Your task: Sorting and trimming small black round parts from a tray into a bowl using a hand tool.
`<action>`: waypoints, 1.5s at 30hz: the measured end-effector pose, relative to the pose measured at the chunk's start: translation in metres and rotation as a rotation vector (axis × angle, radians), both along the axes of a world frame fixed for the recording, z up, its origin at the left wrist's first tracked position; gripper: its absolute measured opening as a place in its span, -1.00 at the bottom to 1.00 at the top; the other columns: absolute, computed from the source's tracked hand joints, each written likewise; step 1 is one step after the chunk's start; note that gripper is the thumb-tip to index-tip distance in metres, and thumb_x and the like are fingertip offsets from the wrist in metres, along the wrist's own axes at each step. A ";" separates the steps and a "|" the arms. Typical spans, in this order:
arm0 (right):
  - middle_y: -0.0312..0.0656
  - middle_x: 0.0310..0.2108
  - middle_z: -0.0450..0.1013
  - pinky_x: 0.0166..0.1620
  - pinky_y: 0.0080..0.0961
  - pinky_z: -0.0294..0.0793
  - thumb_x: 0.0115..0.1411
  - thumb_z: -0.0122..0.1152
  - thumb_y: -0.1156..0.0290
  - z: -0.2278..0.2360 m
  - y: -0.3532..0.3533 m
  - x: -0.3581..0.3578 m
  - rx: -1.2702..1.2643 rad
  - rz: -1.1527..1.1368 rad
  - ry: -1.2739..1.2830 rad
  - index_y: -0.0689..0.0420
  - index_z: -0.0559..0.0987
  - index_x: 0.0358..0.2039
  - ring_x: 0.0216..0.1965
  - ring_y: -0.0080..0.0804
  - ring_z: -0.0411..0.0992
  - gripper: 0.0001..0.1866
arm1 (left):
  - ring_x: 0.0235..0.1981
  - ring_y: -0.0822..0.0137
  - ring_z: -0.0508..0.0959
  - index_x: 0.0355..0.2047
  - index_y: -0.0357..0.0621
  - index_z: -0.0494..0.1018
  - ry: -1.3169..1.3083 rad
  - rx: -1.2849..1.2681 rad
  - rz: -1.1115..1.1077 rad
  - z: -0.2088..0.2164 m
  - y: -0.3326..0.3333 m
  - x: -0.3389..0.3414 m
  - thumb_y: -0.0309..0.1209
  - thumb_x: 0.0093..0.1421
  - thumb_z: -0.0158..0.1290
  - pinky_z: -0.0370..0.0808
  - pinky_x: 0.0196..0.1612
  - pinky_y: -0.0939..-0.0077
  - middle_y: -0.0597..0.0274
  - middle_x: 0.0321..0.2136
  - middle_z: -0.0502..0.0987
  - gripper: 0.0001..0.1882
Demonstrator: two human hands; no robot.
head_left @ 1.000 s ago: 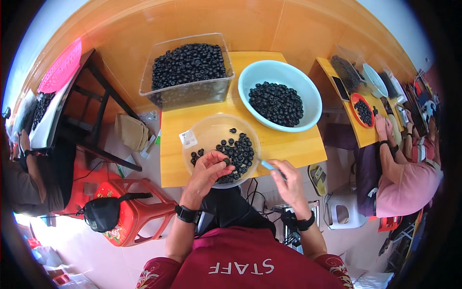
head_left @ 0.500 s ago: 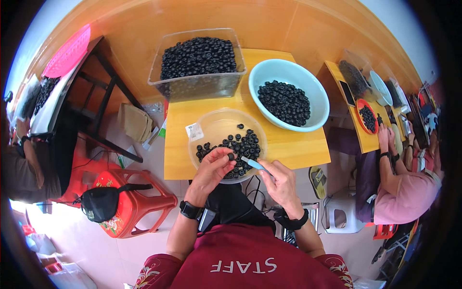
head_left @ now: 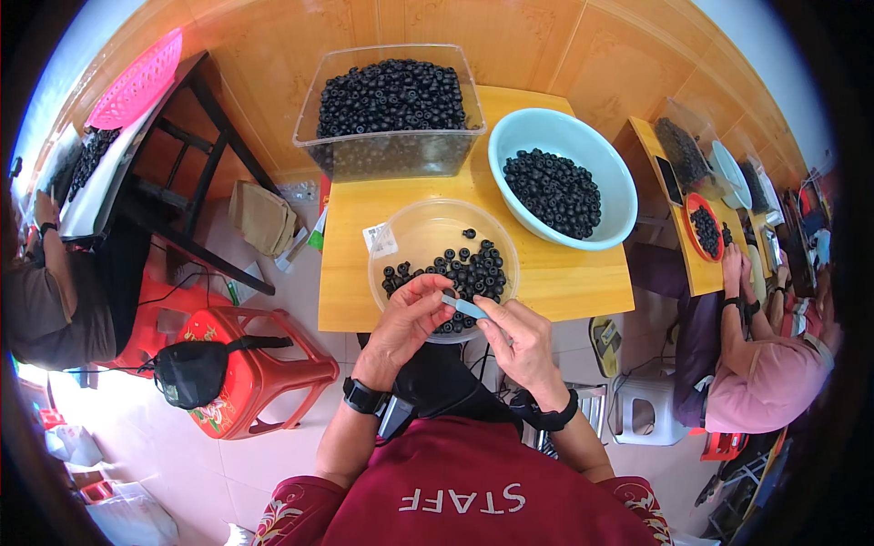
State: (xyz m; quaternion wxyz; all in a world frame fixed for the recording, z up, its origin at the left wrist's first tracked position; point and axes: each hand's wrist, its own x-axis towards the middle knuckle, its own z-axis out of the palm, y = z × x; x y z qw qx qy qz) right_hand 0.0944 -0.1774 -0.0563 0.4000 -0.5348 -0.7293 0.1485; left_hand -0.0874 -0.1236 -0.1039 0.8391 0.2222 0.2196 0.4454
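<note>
My left hand (head_left: 407,320) is closed in a pinch on a small black round part, mostly hidden now by the fingers and the tool. In my right hand (head_left: 523,338) is a slim tool with a light-blue handle (head_left: 469,308) and a short pale tip, which meets the left fingertips. Both hands are over the near edge of a shallow clear round tub (head_left: 410,218) holding many loose black ring-shaped parts (head_left: 487,264). Behind it stands a clear rectangular bin (head_left: 391,159) heaped with similar black parts. A pale-blue basin (head_left: 510,136) with more of them is at the right.
The tub, bin and basin share a yellow wooden table (head_left: 583,291) against a tiled wall. A red stool (head_left: 282,364) bearing a black bag (head_left: 191,371) stands left. At right, a co-worker in pink (head_left: 765,382) sits beside another table with a red tray (head_left: 692,209).
The tool has moved left and its tip now meets my left fingertips, where a gap was before. Both hands are closer together. The whole view has shifted slightly.
</note>
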 end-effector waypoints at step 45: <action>-0.14 -0.64 0.35 -0.55 -0.40 0.32 0.04 0.20 0.51 -0.032 0.022 0.015 -0.073 -0.165 0.008 0.14 0.59 -0.21 -0.64 -0.25 0.35 -0.76 | -0.30 0.44 0.49 -0.17 -0.15 0.40 -0.069 -0.077 0.021 0.010 0.007 -0.007 -0.56 0.12 0.06 0.46 -0.19 0.60 0.15 -0.26 0.48 -0.76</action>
